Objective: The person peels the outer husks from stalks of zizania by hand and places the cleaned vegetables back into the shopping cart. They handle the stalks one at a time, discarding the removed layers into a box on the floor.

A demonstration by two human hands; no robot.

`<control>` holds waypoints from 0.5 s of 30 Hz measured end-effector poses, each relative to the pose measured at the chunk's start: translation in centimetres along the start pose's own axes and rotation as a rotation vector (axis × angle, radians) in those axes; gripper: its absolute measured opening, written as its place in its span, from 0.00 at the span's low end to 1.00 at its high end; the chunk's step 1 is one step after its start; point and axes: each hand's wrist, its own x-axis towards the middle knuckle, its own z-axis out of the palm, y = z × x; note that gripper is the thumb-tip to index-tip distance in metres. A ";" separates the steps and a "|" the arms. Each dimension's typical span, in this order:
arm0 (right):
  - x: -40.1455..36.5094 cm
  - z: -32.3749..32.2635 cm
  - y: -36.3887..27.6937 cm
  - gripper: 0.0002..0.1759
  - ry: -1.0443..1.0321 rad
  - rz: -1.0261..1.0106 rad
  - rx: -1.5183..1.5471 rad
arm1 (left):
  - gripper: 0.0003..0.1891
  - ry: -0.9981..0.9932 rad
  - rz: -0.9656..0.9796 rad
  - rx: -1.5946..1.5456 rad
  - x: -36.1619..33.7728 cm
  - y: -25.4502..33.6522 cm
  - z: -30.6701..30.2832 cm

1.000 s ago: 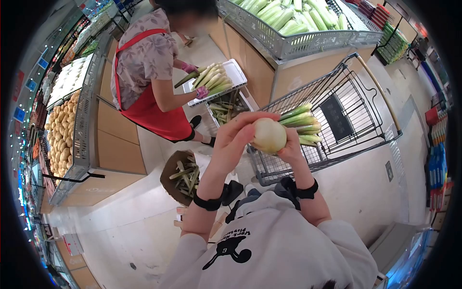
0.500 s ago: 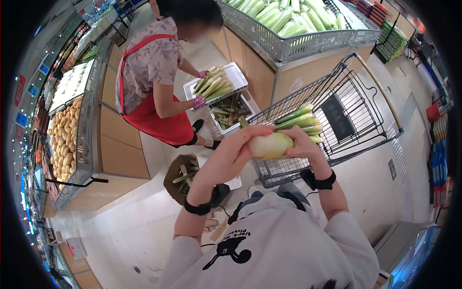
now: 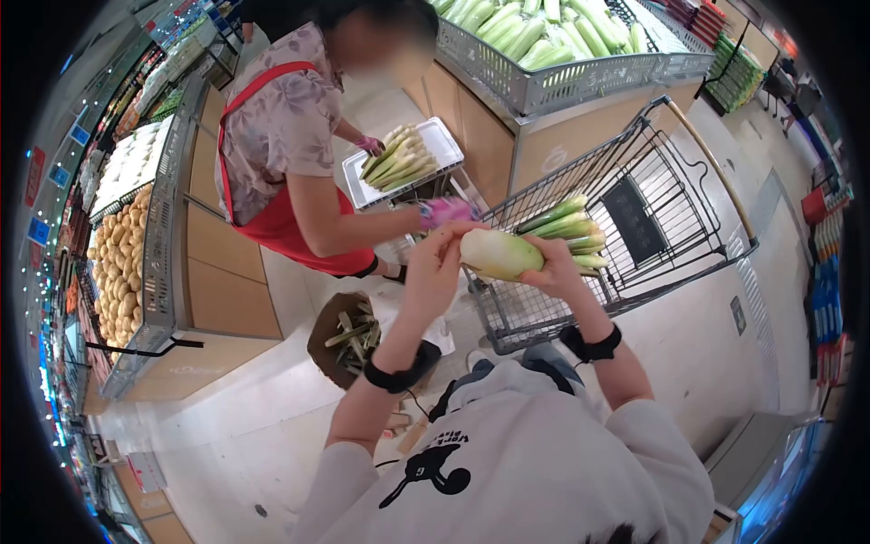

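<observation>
A thick vegetable (image 3: 497, 255), whitish at one end and pale green at the other, is held between both hands above the near corner of the shopping cart (image 3: 555, 313). My left hand (image 3: 437, 263) grips its whitish left end, with fingers over the top. My right hand (image 3: 555, 269) is closed round the green right end. Several long green-and-white stalks (image 3: 566, 231) lie in the cart, just beyond my right hand. A co-worker's pink-gloved hand (image 3: 446, 213) is close beyond my left hand.
A co-worker in a red apron (image 3: 308, 222) bends over a white tray (image 3: 362, 192) of stalks at the left. A cardboard box of trimmings (image 3: 328, 337) sits on the floor. Produce displays (image 3: 616, 82) stand beyond the cart, and one with potatoes (image 3: 118, 263) at far left.
The co-worker's nearer gloved hand has left the tray and reached toward my left hand. The vegetable has turned and shows more of its whitish side. My hands have shifted slightly left.
</observation>
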 end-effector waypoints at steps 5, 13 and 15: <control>-0.5 3.7 1.1 0.30 0.293 0.037 0.252 | 0.13 0.285 0.180 -0.288 0.3 -2.8 2.7; -0.9 2.9 -1.2 0.28 0.339 0.053 0.242 | 0.28 0.481 0.502 -0.056 2.5 -3.2 5.6; -1.2 2.8 -1.4 0.27 0.407 0.039 0.211 | 0.26 0.397 0.480 0.028 3.0 -2.2 5.9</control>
